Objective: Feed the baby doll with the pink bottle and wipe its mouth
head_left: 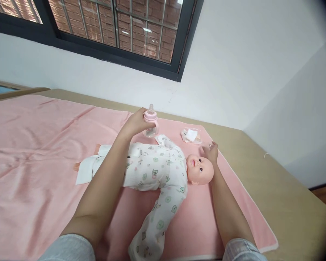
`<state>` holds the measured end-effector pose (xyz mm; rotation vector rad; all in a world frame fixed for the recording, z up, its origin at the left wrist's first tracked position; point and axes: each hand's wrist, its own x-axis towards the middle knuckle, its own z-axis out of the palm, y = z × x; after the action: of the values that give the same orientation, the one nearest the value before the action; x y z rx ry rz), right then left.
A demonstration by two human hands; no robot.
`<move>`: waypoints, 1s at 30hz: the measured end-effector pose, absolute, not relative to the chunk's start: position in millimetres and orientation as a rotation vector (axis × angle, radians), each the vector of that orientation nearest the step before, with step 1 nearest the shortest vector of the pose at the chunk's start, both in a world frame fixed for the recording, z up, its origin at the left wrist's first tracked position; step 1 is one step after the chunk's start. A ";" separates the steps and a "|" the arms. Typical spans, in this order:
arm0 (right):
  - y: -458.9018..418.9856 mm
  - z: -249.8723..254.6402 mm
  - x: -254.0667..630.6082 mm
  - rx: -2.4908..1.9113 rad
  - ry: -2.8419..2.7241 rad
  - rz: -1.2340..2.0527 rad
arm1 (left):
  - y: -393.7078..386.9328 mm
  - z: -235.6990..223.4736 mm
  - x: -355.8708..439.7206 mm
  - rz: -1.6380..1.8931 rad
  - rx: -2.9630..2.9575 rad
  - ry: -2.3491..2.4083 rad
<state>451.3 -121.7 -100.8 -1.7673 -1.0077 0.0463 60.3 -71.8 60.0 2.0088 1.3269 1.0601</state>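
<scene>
A baby doll (157, 170) in a white printed sleepsuit lies on its back on a pink blanket (29, 145), head to the right. My left hand (137, 123) is closed round a pink baby bottle (150, 121), holding it upright just beyond the doll's body. My right hand (211, 152) hovers just behind the doll's head (201, 169), fingers loosely apart and holding nothing that I can see.
A small crumpled clear packet with white tissue (191, 136) lies on the blanket's far right corner. The blanket covers a tan table (282, 188) set against a white wall below a dark-framed window (119, 32). Bare tabletop shows on the right.
</scene>
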 end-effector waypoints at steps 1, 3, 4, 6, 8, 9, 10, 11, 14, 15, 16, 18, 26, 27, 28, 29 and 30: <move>-123.0 -89.0 447.5 -1.743 -0.980 0.067 | -75.3 61.0 64.8 1.067 2.025 1.295; -128.5 -59.8 434.4 -1.615 -0.969 0.142 | -83.6 62.7 74.6 1.083 2.079 1.236; -133.0 -43.7 424.8 -1.537 -0.981 0.203 | -88.7 63.5 80.0 1.093 2.117 1.204; -144.7 -12.3 400.4 -1.319 -1.031 0.349 | -101.2 65.1 91.6 1.117 2.204 1.124; -158.6 12.9 372.0 -1.120 -1.194 0.403 | -115.7 66.2 103.4 1.121 2.305 1.056; -165.6 22.1 357.8 -1.043 -1.257 0.388 | -123.0 66.4 109.0 1.111 2.360 1.040; -172.2 29.0 344.6 -0.987 -1.311 0.368 | -130.0 66.4 114.0 1.096 2.415 1.034; -178.2 33.8 332.7 -0.945 -1.346 0.337 | -136.3 66.3 118.3 1.075 2.466 1.035; -191.6 40.5 308.8 -0.882 -1.379 0.250 | -149.9 66.0 125.9 1.020 2.557 1.028; -194.6 41.6 304.6 -0.882 -1.379 0.224 | -152.5 66.2 126.8 1.008 2.567 1.023; -197.1 42.6 301.9 -0.890 -1.379 0.199 | -154.4 66.7 127.0 0.999 2.574 1.024; -200.9 44.6 298.8 -0.918 -1.382 0.147 | -156.2 68.2 126.5 0.986 2.594 1.038; -203.4 41.6 285.4 -0.891 -1.469 0.187 | -157.9 68.9 129.4 0.971 2.652 1.061; -202.9 40.4 284.1 -0.898 -1.479 0.202 | -158.4 68.6 130.0 0.978 2.651 1.064; -202.5 39.4 283.2 -0.908 -1.486 0.214 | -158.9 68.4 130.3 0.985 2.646 1.072; -202.2 38.6 282.7 -0.917 -1.491 0.223 | -159.4 68.3 130.4 0.995 2.640 1.078; -201.9 38.1 282.4 -0.925 -1.496 0.229 | -159.9 68.3 130.4 1.005 2.634 1.080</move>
<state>282.4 -201.9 38.1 -0.9255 -1.4957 0.2293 130.4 -159.9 68.3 2.6345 1.0804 1.0049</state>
